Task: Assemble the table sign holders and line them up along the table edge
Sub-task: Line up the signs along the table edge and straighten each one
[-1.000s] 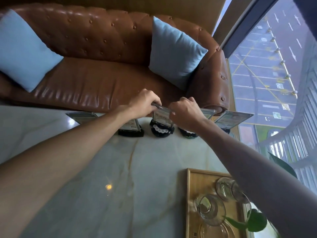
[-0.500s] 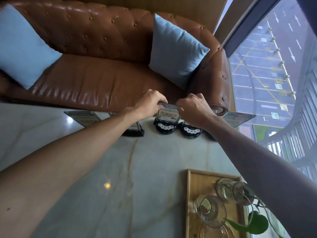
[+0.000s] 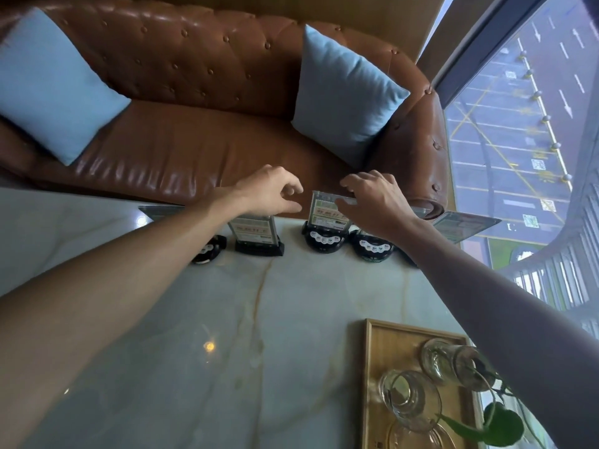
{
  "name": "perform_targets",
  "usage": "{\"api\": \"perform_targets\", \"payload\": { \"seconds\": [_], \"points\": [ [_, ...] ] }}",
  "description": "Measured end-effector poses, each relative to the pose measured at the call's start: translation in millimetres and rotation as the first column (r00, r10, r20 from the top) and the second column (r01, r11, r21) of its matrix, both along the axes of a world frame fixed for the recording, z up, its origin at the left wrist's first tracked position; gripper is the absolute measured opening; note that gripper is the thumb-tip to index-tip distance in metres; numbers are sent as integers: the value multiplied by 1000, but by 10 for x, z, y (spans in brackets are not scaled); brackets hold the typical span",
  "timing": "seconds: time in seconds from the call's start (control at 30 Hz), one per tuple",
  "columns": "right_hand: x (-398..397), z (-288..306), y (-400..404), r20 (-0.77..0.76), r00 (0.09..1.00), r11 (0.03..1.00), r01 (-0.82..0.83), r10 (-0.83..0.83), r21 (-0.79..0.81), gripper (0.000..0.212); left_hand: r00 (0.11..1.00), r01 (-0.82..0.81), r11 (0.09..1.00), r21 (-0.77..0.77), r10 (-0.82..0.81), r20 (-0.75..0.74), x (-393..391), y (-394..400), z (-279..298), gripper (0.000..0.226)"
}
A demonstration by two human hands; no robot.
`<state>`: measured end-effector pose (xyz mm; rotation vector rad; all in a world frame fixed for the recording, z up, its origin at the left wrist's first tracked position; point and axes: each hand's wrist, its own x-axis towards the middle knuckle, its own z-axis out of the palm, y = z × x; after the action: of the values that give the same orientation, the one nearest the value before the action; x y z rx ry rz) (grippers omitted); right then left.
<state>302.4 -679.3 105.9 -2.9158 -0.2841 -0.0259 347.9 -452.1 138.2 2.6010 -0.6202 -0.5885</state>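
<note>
Several table sign holders stand in a row along the far edge of the marble table [image 3: 291, 319]. The middle one has a clear sign panel [image 3: 324, 212] upright in a round black base [image 3: 325, 241]. My right hand [image 3: 372, 202] is on its top edge, thumb on the front face and fingers over the back. Just left of the panel hovers my left hand [image 3: 272, 192], open, curled and holding nothing. A rectangular-base holder [image 3: 256, 236] stands to the left. Two more round bases [image 3: 209, 249] [image 3: 372, 249] are partly hidden by my forearms.
Clear panels [image 3: 158, 211] [image 3: 463, 223] show at both ends of the row. A wooden tray [image 3: 372, 351] with glass jars [image 3: 411, 400] and a green plant [image 3: 499, 426] sits near right. A brown leather sofa [image 3: 194, 140] lies beyond the table edge, a window [image 3: 518, 124] at the right.
My left hand has let go of the panel's top edge and moved a little left. The right hand's fingers have loosened and spread. The panel now stands upright in its round base.
</note>
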Motion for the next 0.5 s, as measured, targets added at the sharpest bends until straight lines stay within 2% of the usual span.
{"api": "perform_targets", "payload": {
  "seconds": [0.1, 0.2, 0.3, 0.37, 0.5],
  "points": [
    [-4, 60, 259, 140, 989, 995, -50, 38, 87, 32, 996, 30, 991, 129, -20, -83, 23, 298, 67, 54],
    [13, 88, 612, 141, 976, 978, -180, 165, 104, 15, 994, 33, 983, 180, -14, -107, 6, 553, 79, 56],
    [11, 91, 928, 26, 966, 959, -260, 259, 108, 14, 997, 40, 980, 194, -27, -73, -35, 767, 29, 36],
    [0, 97, 1088, -57, 952, 951, -294, 300, 98, 13, 999, 19, 988, 150, -15, -29, -64, 885, -21, 27],
    [-27, 136, 1283, -130, 960, 967, -239, 249, 90, 17, 997, 11, 998, 54, -15, 78, -120, 964, -98, 22]
  ]
}}
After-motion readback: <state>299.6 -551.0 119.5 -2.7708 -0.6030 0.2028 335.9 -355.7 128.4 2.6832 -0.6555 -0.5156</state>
